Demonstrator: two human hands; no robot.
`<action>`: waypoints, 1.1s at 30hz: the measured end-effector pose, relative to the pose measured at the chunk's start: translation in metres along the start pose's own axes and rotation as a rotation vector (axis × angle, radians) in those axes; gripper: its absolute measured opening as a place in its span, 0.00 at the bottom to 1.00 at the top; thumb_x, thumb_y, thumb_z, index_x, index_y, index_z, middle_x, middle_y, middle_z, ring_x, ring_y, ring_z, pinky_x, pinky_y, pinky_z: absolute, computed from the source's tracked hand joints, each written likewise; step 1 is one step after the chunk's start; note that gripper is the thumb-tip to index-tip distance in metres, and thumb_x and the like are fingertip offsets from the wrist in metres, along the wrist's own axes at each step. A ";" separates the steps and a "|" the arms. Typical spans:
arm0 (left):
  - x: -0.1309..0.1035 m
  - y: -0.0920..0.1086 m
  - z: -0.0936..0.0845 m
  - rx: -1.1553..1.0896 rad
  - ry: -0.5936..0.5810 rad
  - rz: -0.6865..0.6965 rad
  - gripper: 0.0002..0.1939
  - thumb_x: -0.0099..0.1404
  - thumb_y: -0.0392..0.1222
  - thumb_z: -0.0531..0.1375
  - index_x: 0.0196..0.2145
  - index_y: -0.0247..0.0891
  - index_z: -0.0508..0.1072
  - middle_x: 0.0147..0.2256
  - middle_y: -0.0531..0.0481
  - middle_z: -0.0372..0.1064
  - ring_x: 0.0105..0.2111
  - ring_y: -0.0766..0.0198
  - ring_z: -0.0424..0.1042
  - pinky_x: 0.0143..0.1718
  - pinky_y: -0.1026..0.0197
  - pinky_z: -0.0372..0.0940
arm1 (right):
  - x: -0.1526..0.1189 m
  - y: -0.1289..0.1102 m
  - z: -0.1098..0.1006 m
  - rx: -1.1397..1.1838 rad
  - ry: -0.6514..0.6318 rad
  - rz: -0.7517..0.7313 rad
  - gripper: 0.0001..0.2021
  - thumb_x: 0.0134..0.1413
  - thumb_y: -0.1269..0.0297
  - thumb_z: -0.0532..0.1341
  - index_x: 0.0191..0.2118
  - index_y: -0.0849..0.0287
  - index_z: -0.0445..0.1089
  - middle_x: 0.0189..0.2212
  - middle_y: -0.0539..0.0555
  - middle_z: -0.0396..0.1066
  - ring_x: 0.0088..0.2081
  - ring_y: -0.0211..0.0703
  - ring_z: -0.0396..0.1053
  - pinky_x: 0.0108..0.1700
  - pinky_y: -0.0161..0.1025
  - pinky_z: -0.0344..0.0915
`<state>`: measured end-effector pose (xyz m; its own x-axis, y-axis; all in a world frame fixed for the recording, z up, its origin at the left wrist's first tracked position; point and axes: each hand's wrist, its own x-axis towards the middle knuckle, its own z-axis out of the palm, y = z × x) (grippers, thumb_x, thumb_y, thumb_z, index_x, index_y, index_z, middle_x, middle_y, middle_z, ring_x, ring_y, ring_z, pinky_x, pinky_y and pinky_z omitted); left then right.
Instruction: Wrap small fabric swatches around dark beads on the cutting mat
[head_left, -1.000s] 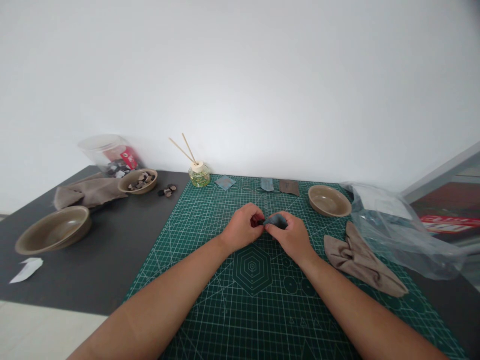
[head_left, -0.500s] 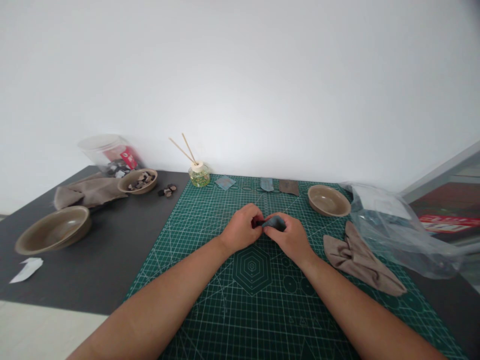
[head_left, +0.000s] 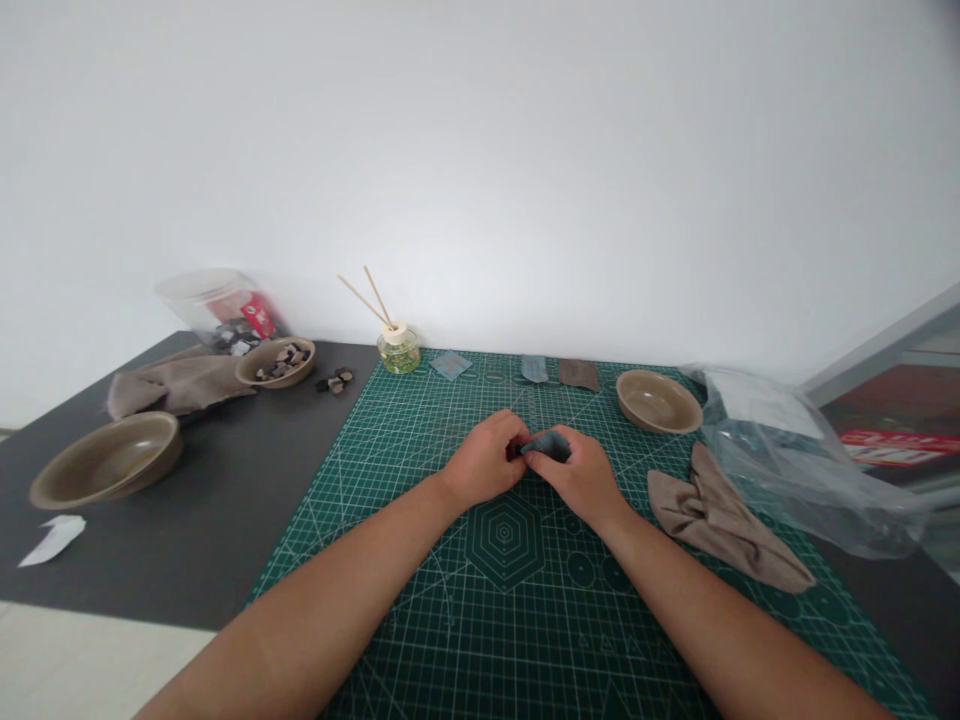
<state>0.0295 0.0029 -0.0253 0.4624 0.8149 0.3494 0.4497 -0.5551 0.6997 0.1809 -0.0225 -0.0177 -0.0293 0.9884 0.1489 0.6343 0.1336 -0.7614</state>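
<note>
Over the middle of the green cutting mat, my two hands meet around a small blue-grey piece of cloth. My right hand has it folded between thumb and fingers, with its curved edge turned up. The fingers of my left hand are closed in a pinch at the cloth's left edge; whatever else may be between them is hidden. Behind the hands, flat on the mat, lie a light blue cloth patch, a brown patch and a pale blue diamond-shaped patch.
On the right are a bowl, a crumpled brown cloth and a clear plastic bag. A reed diffuser stands by the wall. To the left are a bowl of scraps, another bowl, brown cloth and a clear jar.
My left fingers have shifted very slightly at the cloth's edge, and the cloth has tilted a little. Everything else stays where it was.
</note>
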 end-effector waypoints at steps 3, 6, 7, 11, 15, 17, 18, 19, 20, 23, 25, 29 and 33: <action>0.000 -0.001 0.001 0.008 -0.018 0.015 0.08 0.49 0.26 0.55 0.27 0.36 0.64 0.27 0.53 0.59 0.29 0.67 0.61 0.29 0.65 0.57 | 0.001 0.000 0.000 -0.030 0.021 0.001 0.11 0.42 0.62 0.60 0.18 0.57 0.59 0.15 0.46 0.59 0.21 0.36 0.57 0.25 0.35 0.51; 0.000 -0.001 0.001 0.018 -0.017 0.018 0.08 0.50 0.26 0.55 0.27 0.36 0.65 0.28 0.53 0.60 0.29 0.67 0.61 0.30 0.64 0.58 | 0.001 -0.001 0.001 -0.038 0.026 0.004 0.10 0.42 0.63 0.59 0.18 0.57 0.58 0.15 0.46 0.58 0.21 0.36 0.57 0.25 0.34 0.51; 0.000 -0.001 0.001 0.015 -0.014 0.015 0.08 0.50 0.26 0.55 0.27 0.36 0.65 0.28 0.53 0.60 0.29 0.67 0.61 0.29 0.64 0.58 | 0.001 -0.001 0.001 -0.037 0.026 0.011 0.10 0.42 0.63 0.59 0.18 0.57 0.59 0.15 0.46 0.59 0.21 0.36 0.57 0.25 0.35 0.51; 0.000 -0.002 0.002 -0.041 0.002 -0.019 0.07 0.50 0.27 0.56 0.26 0.36 0.65 0.28 0.53 0.61 0.28 0.68 0.62 0.28 0.65 0.59 | 0.001 -0.001 -0.001 -0.001 0.021 0.050 0.06 0.42 0.64 0.59 0.21 0.58 0.64 0.16 0.47 0.62 0.22 0.38 0.59 0.26 0.35 0.53; 0.001 -0.004 0.003 -0.086 0.038 -0.073 0.04 0.52 0.31 0.59 0.26 0.36 0.65 0.27 0.54 0.61 0.27 0.69 0.62 0.28 0.66 0.59 | 0.002 0.000 -0.002 0.080 0.021 0.087 0.05 0.42 0.65 0.58 0.25 0.60 0.69 0.17 0.48 0.65 0.22 0.38 0.62 0.26 0.35 0.56; 0.001 -0.005 0.003 -0.101 0.055 -0.106 0.04 0.52 0.33 0.60 0.26 0.36 0.66 0.26 0.54 0.62 0.27 0.69 0.62 0.27 0.66 0.59 | 0.002 0.001 -0.002 0.146 0.017 0.111 0.06 0.42 0.66 0.58 0.26 0.60 0.70 0.19 0.49 0.67 0.21 0.38 0.63 0.26 0.35 0.57; 0.001 -0.005 0.003 -0.108 0.059 -0.118 0.04 0.52 0.33 0.60 0.26 0.36 0.66 0.26 0.54 0.62 0.27 0.69 0.62 0.27 0.66 0.59 | 0.002 0.002 -0.002 0.181 0.013 0.121 0.06 0.41 0.66 0.58 0.27 0.60 0.71 0.20 0.49 0.68 0.21 0.38 0.64 0.26 0.35 0.58; 0.002 -0.005 0.003 -0.114 0.059 -0.127 0.04 0.52 0.33 0.60 0.26 0.36 0.66 0.26 0.54 0.62 0.27 0.69 0.62 0.27 0.66 0.59 | 0.002 0.002 -0.002 0.210 0.010 0.128 0.06 0.41 0.66 0.58 0.27 0.61 0.71 0.20 0.50 0.69 0.21 0.38 0.64 0.26 0.35 0.59; 0.002 -0.005 0.003 -0.119 0.058 -0.131 0.04 0.52 0.33 0.60 0.26 0.36 0.66 0.26 0.54 0.62 0.27 0.69 0.62 0.27 0.66 0.59 | 0.002 0.002 -0.002 0.232 0.009 0.134 0.06 0.41 0.66 0.58 0.27 0.61 0.71 0.21 0.50 0.70 0.21 0.38 0.64 0.25 0.35 0.59; 0.002 -0.004 0.003 -0.122 0.052 -0.122 0.04 0.52 0.32 0.60 0.27 0.36 0.67 0.26 0.54 0.62 0.27 0.69 0.63 0.27 0.66 0.59 | 0.001 0.001 -0.003 0.246 0.011 0.138 0.06 0.41 0.66 0.58 0.27 0.61 0.71 0.22 0.51 0.70 0.21 0.38 0.65 0.25 0.35 0.59; 0.002 -0.004 0.002 -0.118 0.046 -0.112 0.04 0.51 0.32 0.59 0.27 0.36 0.67 0.27 0.54 0.62 0.26 0.69 0.62 0.27 0.66 0.59 | 0.001 0.000 -0.003 0.227 0.013 0.132 0.06 0.41 0.66 0.59 0.27 0.61 0.71 0.20 0.50 0.70 0.21 0.38 0.64 0.25 0.35 0.59; 0.001 -0.002 0.001 -0.117 0.030 -0.074 0.05 0.51 0.30 0.58 0.27 0.36 0.66 0.27 0.54 0.61 0.27 0.69 0.62 0.27 0.66 0.59 | 0.000 -0.003 -0.004 0.156 0.020 0.104 0.06 0.42 0.63 0.59 0.25 0.60 0.70 0.16 0.48 0.65 0.21 0.38 0.62 0.25 0.35 0.56; 0.001 -0.001 0.000 -0.089 0.003 -0.004 0.06 0.51 0.28 0.57 0.27 0.36 0.66 0.28 0.54 0.61 0.28 0.69 0.62 0.28 0.66 0.59 | 0.001 -0.003 -0.003 0.068 0.022 0.079 0.06 0.41 0.62 0.59 0.23 0.59 0.67 0.17 0.48 0.65 0.23 0.39 0.61 0.26 0.36 0.55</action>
<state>0.0294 0.0042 -0.0259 0.4579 0.8180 0.3482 0.3823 -0.5347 0.7536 0.1819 -0.0225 -0.0134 0.0366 0.9943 0.1001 0.5803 0.0605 -0.8122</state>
